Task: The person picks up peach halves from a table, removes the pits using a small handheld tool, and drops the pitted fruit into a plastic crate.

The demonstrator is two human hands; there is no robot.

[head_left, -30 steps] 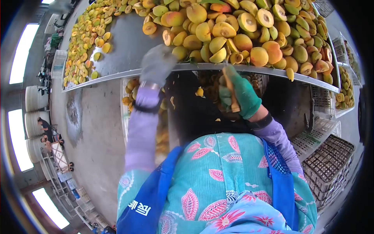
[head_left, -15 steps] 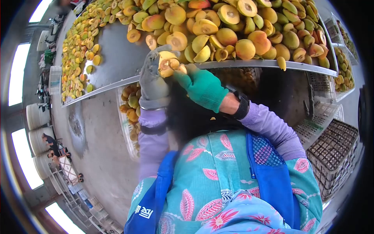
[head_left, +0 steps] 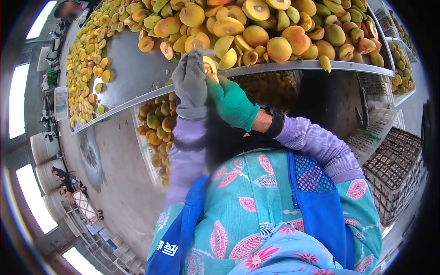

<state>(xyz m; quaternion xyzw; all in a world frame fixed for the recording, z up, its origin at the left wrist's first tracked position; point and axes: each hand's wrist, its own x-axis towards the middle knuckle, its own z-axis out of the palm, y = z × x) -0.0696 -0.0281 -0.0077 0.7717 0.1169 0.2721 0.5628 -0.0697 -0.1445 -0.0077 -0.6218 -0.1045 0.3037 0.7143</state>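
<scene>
While both hands meet at the near edge of the tabletop [head_left: 137,59], 1 cut fruit [head_left: 210,65] sits between them, pale flesh and a hollow showing. It overlaps the metal rim [head_left: 298,65] in view; height relative to the rim not readable.

Left hand [head_left: 190,81], gloved in grey: grip closed around the outer side of the fruit. Right hand [head_left: 233,101], gloved in green: fingers curled at its lower side; grip partly hidden, cannot tell whether it is clenched on the fruit or on something else.

Handling (judgement): light, fairly soft, bruises under hard pressure. Cut face likely wet and slippery; skin the surer surface. Best hold: across the rounded skin side, fingers spread, gentle pressure, cut face left free.

Outward: a heap of fruit [head_left: 255,35], whole and cut mixed, just beyond the hands; more cut pieces [head_left: 85,91] at the tabletop's left. Below the edge, on the left, a pale crate [head_left: 147,158] holding fruit. Right side: a dark latticed crate [head_left: 389,158].
</scene>
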